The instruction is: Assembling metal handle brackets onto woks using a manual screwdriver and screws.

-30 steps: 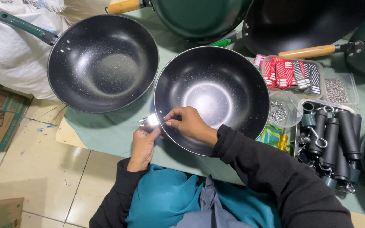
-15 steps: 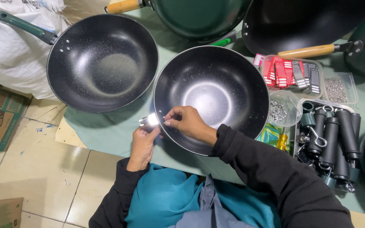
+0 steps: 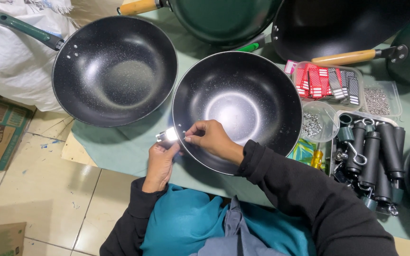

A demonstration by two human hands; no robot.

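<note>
Wok (image 3: pixel 237 102), where exactly?

Dead centre on the green cloth (image 3: pixel 119 142), black, bare of any handle, tipped a little toward the body.

And the hands?

Both at eight o'clock on its rim. Left hand (image 3: pixel 160 159) outside the rim, closed around a shiny metal piece (image 3: pixel 168 135) and pressing it to the wall. Right hand (image 3: pixel 212 137) inside the bowl, thumb and forefinger pinched tight at the small holes there. Pinched on what, impossible to say: too small.

So which step, by the look of it?

Probably lining up the metal piece with the holes, outside against inside. Not yet fixed, as far as can be judged.

Needs what next?

Steady pressure from the left and a fine, square aim from the right. Easy to slip on that curved wall.

Anything around?

Plenty. At ten o'clock, a second wok (image 3: pixel 115 71) with a green handle, just beside but apart. At twelve to two, more pans (image 3: pixel 338 23), partly stacked. At nine, off the cloth, a white sack (image 3: pixel 10 71). At four, a tray of black handles (image 3: pixel 371 156). At two, a clear tub of red and grey pieces (image 3: pixel 326 80). At three, a small bowl of screws (image 3: pixel 312 124), nearly touching the rim. Below that, a yellow screwdriver (image 3: pixel 316 159).

In the way?

Nothing at the rim itself. Crowded only on the three o'clock side, under the right sleeve.
</note>
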